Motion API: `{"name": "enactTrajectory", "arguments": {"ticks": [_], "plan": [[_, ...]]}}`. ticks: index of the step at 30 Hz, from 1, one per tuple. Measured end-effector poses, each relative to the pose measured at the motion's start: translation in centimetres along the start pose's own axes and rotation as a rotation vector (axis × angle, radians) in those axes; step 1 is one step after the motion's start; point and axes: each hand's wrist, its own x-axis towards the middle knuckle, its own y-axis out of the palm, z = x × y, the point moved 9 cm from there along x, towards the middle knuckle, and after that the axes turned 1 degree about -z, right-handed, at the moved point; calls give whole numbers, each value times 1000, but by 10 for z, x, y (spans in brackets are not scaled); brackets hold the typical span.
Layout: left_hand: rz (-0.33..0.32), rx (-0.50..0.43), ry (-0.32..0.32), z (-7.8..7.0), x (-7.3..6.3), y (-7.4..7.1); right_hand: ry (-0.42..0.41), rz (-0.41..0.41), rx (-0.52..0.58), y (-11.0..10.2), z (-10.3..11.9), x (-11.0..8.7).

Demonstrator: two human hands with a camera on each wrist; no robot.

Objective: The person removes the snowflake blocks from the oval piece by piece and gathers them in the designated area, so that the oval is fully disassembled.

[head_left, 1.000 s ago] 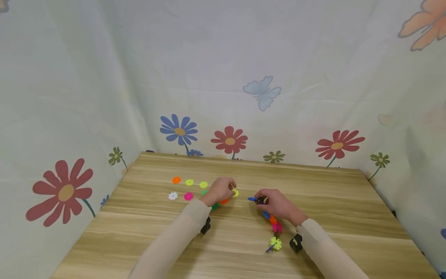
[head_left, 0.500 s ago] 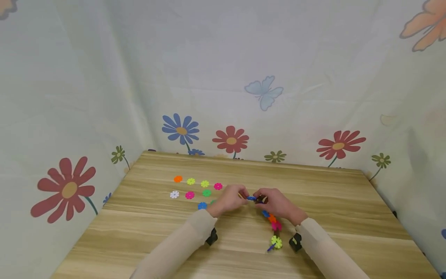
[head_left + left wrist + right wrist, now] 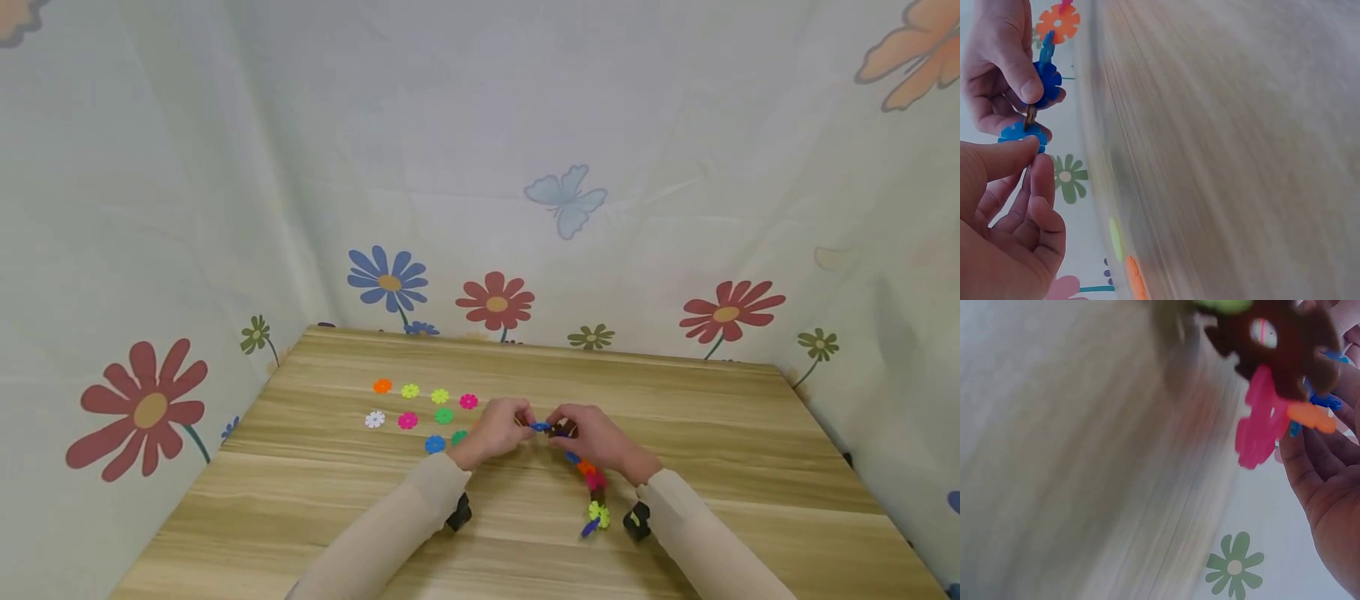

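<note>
In the head view, my left hand (image 3: 497, 432) and right hand (image 3: 600, 440) meet above the table. A chain of flower-shaped interlocking discs runs between them. Seen from the left wrist, my left thumb and fingers pinch a light blue disc (image 3: 1015, 132) at the chain's end. My right hand grips the dark blue disc (image 3: 1052, 81), with a brown disc (image 3: 1030, 117) edge-on between the two. Below the right hand hang an orange disc (image 3: 587, 468), a pink disc (image 3: 1259, 428), a brown disc (image 3: 1297, 344) and a yellow-green disc (image 3: 599, 514) with a dark blue one (image 3: 590, 528).
Loose discs lie in rough rows left of my hands, among them a white disc (image 3: 374, 419), an orange disc (image 3: 382, 386), a green disc (image 3: 444, 416) and a blue disc (image 3: 435, 444). My left forearm partly covers this group. A printed cloth (image 3: 637, 275) hangs behind the wooden table (image 3: 712, 442).
My left hand has moved right from beside the loose discs to the chain's end and pinches the blue disc. My right hand stays in place; the chain's lower end has shifted slightly.
</note>
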Motion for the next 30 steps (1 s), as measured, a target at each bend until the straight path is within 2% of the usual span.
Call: {"name": "enactTrajectory", "arguments": {"ticks": [8, 17, 26, 30], "plan": [[-31, 45, 15, -1, -2, -7, 5, -2, 13, -3, 0, -3], [8, 81, -8, 3, -3, -6, -3, 11, 2, -4, -2, -5], [28, 44, -29, 2, -2, 1, -29, 4, -25, -3, 1, -6], [21, 19, -10, 0, -1, 2, -28, 1, -35, -3, 3, -5]]}}
